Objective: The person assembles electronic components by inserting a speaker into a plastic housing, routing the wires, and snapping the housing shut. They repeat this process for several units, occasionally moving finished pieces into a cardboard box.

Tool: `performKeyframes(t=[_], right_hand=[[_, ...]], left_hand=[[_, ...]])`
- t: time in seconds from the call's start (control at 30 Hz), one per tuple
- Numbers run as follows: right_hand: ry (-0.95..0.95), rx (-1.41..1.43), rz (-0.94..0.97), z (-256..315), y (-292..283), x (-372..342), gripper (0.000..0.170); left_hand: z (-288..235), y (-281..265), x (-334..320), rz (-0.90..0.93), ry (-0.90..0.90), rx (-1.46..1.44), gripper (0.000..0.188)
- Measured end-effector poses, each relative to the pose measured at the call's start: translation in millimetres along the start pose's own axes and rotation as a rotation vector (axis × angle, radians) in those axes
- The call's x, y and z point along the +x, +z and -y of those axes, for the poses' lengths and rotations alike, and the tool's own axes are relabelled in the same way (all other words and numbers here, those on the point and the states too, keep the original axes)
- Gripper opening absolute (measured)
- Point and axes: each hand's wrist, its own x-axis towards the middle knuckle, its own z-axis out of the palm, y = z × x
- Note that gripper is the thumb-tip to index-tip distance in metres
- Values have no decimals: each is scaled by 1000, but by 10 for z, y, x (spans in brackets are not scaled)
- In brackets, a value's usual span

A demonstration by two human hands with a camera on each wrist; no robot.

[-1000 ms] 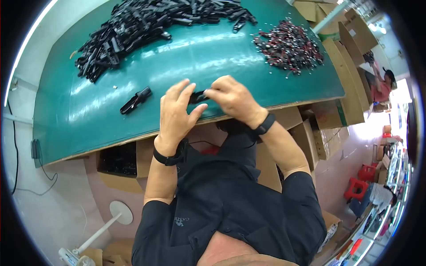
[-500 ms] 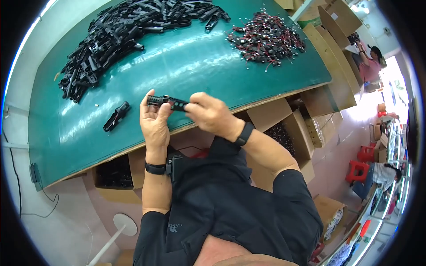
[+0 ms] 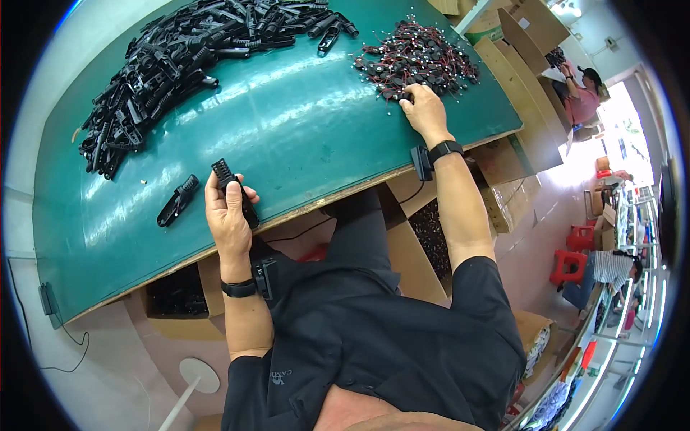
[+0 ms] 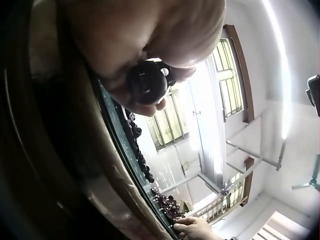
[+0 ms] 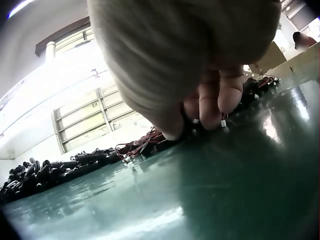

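Green table (image 3: 302,129) fills the upper view, with a heap (image 3: 151,86) of black casings at its far left and a loose casing (image 3: 178,201) nearer the front edge. Just right of that, the left hand (image 3: 228,223) grips a ribbed casing (image 3: 223,172), while below, "CAM" reads on a dark shirt (image 3: 402,337), any further letters unclear. Farther right, the right hand (image 3: 429,116) pinches a dark part (image 3: 407,96) at the near side of a red-wired pile (image 3: 424,54).
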Motion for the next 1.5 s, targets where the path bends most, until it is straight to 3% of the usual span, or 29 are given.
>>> performKeyframes(t=[0.13, 0.27, 0.43, 0.53, 0.67, 0.8, 1.1, 1.2, 1.37, 1.43, 1.5], right_hand=[[108, 138, 17, 115, -145, -22, 23], [14, 417, -143, 243, -146, -116, 23], [49, 629, -115, 653, -281, -246, 24], [-143, 193, -105, 577, -96, -176, 26], [-193, 381, -53, 440, -6, -39, 26], [-320, 358, -18, 457, -46, 11, 27], [-234, 293, -84, 618, -75, -108, 25], [0, 570, 48, 768, -198, -121, 22], [-38, 946, 168, 1095, -362, -333, 22], [-338, 1022, 204, 1352, -531, -475, 27], [-424, 999, 207, 1507, -683, -539, 29]], left_hand=[[-44, 17, -35, -9, 9, 38, 47], [-41, 9, -71, 15, -15, 28, 50], [-112, 106, -76, 37, -8, 122, 53], [-150, 73, -116, 46, -8, 138, 53], [-73, 122, -107, 154, 71, 223, 47], [-75, 114, -132, 95, 31, 290, 53], [-97, 101, -79, 103, 2, 293, 51], [-51, 126, -66, 95, 23, 292, 49], [-47, 94, -131, 167, 110, 438, 46], [-88, 122, -146, 205, 144, 582, 48], [-103, 132, -138, 226, 189, 603, 49]])
